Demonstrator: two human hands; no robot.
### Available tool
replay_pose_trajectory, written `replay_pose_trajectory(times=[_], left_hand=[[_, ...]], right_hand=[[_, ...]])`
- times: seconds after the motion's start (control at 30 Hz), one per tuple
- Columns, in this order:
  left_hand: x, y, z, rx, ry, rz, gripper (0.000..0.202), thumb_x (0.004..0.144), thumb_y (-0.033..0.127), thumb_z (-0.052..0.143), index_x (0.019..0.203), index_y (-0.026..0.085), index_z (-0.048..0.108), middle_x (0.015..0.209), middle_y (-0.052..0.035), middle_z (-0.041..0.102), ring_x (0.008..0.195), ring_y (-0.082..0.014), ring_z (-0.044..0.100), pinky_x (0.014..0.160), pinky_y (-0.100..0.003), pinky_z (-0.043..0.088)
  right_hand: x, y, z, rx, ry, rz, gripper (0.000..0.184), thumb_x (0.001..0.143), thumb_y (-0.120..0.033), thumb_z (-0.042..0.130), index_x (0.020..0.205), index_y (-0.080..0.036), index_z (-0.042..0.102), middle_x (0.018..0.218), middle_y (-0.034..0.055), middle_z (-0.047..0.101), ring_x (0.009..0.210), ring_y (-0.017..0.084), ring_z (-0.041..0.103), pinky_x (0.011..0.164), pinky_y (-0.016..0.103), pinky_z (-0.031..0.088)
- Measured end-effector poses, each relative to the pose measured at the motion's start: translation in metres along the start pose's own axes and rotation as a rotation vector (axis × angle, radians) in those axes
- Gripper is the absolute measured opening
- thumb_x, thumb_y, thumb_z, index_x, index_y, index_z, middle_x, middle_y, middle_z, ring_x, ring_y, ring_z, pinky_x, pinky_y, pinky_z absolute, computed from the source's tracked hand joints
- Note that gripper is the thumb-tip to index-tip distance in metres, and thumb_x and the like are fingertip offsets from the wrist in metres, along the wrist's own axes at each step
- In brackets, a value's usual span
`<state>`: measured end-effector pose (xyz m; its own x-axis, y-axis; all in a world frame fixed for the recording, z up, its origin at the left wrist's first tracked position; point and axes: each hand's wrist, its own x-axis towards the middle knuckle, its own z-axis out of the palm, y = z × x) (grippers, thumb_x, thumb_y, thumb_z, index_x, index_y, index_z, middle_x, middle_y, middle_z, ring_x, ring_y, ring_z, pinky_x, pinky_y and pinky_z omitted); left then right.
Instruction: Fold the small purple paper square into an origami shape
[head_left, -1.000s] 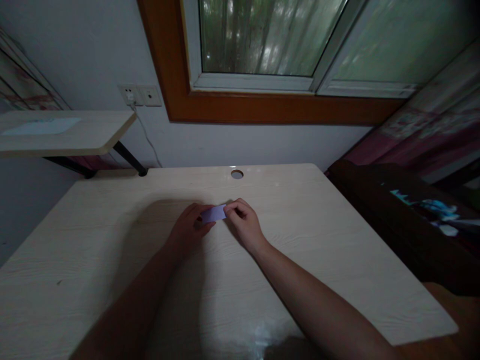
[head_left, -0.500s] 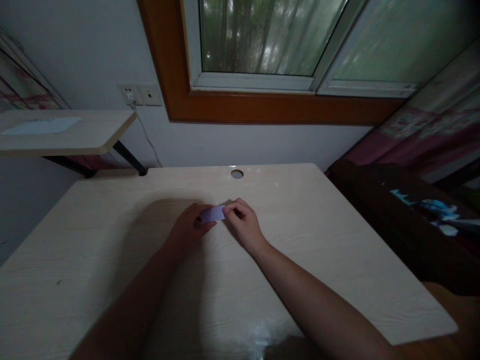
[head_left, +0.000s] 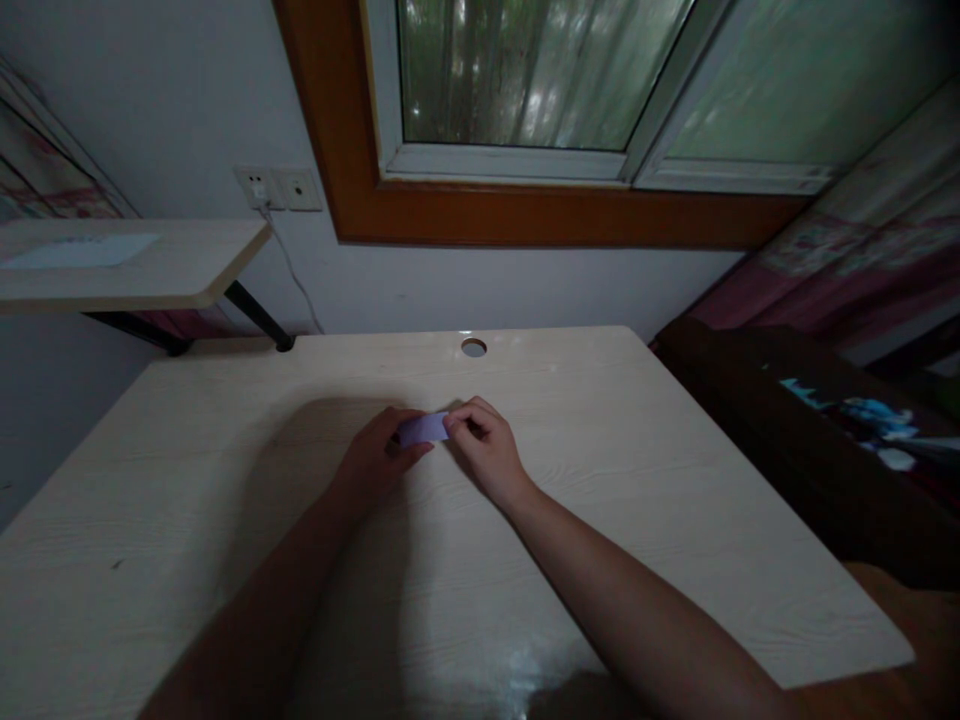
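Note:
A small pale purple slip of paper (head_left: 422, 428) is held between both hands just above the middle of a light wooden desk (head_left: 675, 500). My left hand (head_left: 375, 460) grips its left end with curled fingers and thumb. My right hand (head_left: 486, 450) pinches its right end between thumb and fingertips. Both forearms reach in from the bottom of the view. The paper's underside is hidden by the fingers.
A round cable hole (head_left: 473, 347) sits near the desk's far edge. A second tabletop (head_left: 135, 265) on black legs stands at the left by wall sockets (head_left: 279, 189). A window (head_left: 525, 80) is above. Dark furniture (head_left: 787, 420) borders the desk's right side.
My right fingers have crept slightly left along the paper, so a little less of it shows. Both hands stay in the same spot.

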<state>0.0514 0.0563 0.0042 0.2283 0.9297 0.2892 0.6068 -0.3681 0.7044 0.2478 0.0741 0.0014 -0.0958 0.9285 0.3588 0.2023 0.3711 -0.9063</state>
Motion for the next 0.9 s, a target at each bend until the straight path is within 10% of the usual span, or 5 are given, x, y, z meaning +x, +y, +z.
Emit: replay_pose_trajectory(times=[0.9], left_hand=[[-0.0007,-0.001,-0.0002,-0.039,0.001,-0.015,0.035,0.086,0.046,0.065,0.112,0.022,0.063,0.101,-0.0054,0.067,0.09,-0.0198,0.064,0.077,-0.032,0.053]], right_hand=[[-0.0002,0.0001,0.0003,-0.037,-0.035,-0.034,0.015,0.088,-0.029,0.062,0.076,-0.022,0.07,0.075,0.0008,0.056,0.071,0.015,0.054,0.066,0.028,0.042]])
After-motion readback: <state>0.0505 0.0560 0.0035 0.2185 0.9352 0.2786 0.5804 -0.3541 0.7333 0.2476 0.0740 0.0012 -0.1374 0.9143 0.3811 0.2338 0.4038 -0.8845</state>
